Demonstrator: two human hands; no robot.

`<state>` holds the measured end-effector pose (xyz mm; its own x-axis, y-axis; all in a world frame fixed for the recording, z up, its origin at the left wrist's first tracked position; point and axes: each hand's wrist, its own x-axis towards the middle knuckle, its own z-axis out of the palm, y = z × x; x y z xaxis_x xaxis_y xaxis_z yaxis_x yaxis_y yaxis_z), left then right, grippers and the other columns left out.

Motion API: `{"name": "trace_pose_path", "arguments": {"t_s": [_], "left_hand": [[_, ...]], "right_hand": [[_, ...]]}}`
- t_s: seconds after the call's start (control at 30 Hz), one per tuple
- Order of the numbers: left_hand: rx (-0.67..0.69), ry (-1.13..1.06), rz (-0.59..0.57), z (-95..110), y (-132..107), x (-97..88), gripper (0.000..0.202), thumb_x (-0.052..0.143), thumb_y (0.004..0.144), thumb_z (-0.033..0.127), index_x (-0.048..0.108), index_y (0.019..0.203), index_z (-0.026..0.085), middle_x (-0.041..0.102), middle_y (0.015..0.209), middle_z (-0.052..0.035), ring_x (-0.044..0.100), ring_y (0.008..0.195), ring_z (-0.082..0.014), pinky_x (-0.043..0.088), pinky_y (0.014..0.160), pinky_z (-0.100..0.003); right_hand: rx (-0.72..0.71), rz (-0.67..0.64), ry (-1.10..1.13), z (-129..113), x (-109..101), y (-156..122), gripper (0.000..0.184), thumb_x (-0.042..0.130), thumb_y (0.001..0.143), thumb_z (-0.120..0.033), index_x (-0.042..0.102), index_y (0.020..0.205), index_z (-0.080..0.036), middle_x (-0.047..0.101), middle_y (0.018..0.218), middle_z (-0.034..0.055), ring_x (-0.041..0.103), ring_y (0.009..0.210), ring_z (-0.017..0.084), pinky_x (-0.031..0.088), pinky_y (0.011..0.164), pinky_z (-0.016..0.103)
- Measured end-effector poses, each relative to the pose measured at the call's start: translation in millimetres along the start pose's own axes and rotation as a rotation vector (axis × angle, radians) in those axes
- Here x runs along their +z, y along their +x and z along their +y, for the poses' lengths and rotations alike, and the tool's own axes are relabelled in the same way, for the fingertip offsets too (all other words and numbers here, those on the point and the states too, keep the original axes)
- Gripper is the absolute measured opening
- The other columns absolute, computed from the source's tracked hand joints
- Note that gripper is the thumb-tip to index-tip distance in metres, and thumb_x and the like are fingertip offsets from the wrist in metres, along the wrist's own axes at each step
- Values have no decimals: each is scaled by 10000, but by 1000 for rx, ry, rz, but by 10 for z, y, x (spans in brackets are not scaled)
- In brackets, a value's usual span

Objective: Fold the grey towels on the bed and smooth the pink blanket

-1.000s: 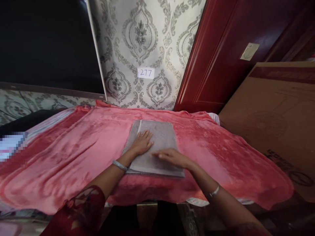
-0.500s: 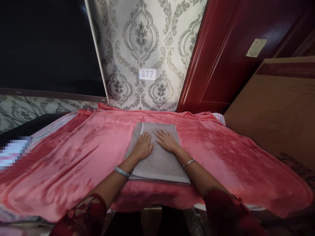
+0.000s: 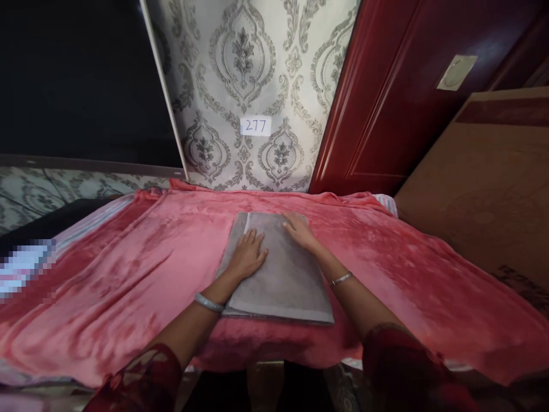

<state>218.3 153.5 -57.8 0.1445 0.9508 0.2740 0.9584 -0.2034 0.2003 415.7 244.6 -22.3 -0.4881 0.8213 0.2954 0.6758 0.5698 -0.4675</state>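
A grey folded cloth, perhaps a towel [image 3: 278, 286], lies flat in a rectangle, its layers showing along the near edge and left side. My left hand [image 3: 247, 254] rests flat on its left half, fingers spread and holding nothing. Near the far right edge of the cloth is my right hand [image 3: 300, 230], palm down with the fingers stretched out; it grips nothing that I can see. Beneath the cloth spreads a pink plush blanket [image 3: 180, 257].
A large cardboard box [image 3: 493, 183] stands at the right. Behind the blanket are a patterned wall with a paper label [image 3: 255, 125] reading 277 and a dark red door [image 3: 386, 86]. A black screen [image 3: 86, 80] fills the upper left.
My right hand has slid right and slightly away from me, to the far right edge of the grey cloth. My left hand has stayed about where it was.
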Motion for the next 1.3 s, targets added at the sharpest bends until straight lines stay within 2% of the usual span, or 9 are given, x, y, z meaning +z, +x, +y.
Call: {"name": "trace_pose_path", "arguments": {"t_s": [0.13,0.3,0.4,0.53,0.67,0.9,1.03,1.13,1.3], "left_hand": [[-76,101,-19,98,-60,-66,610,475,971,406,429,1493,94,325,1604,-225,267,1505,-338,264,1213,-467],[-118,171,-90,144,-39,-144,650,446,973,465,411,1506,94,329,1597,-240,257,1499,-393,250,1194,-565],[-60,178,-112,218,151,-206,716,462,949,534,407,1505,86,321,1595,-253,213,1509,-409,189,1194,-626],[113,73,-162,356,560,-150,697,385,976,539,324,1558,160,266,1642,-166,188,1534,-309,152,1225,-572],[12,55,-186,394,813,40,715,317,982,580,323,1562,162,263,1642,-169,196,1531,-316,139,1216,-598],[-103,107,-190,163,860,81,813,250,944,693,332,1563,172,248,1646,-167,194,1531,-324,122,1219,-589],[-193,132,-202,-64,876,26,791,232,962,642,296,1571,143,236,1652,-156,173,1537,-313,104,1221,-592],[-179,144,-212,-189,872,-8,738,230,984,569,279,1572,125,234,1654,-147,167,1542,-273,97,1235,-547],[-186,196,-206,-175,763,-147,700,284,989,544,343,1542,120,265,1641,-171,191,1532,-316,151,1211,-586]], "right_hand": [[215,-63,-260,186,124,110,555,348,1028,-441,388,1552,-263,270,1647,54,188,1523,293,164,1212,550],[228,-124,-300,266,244,34,565,288,1041,-485,343,1570,-294,212,1668,32,173,1525,281,163,1214,516],[218,-112,-317,291,257,50,568,278,1041,-495,338,1572,-303,219,1666,38,188,1521,284,177,1207,526],[199,-96,-342,319,272,63,566,263,1043,-498,346,1568,-302,223,1664,42,202,1517,281,195,1199,525],[196,-105,-364,324,279,54,549,272,1048,-459,341,1571,-305,241,1659,35,193,1521,273,192,1204,508],[207,-91,-356,318,288,51,553,284,1039,-460,351,1567,-308,252,1656,29,219,1510,287,202,1200,530],[210,-83,-334,311,280,48,568,283,1034,-493,346,1568,-310,251,1657,29,216,1510,291,193,1203,531],[213,-97,-334,300,263,47,570,270,1035,-498,348,1567,-308,239,1661,29,207,1513,288,183,1206,529],[234,-105,-314,286,241,39,575,254,1034,-503,346,1568,-310,229,1664,29,194,1516,289,187,1202,538]]}}
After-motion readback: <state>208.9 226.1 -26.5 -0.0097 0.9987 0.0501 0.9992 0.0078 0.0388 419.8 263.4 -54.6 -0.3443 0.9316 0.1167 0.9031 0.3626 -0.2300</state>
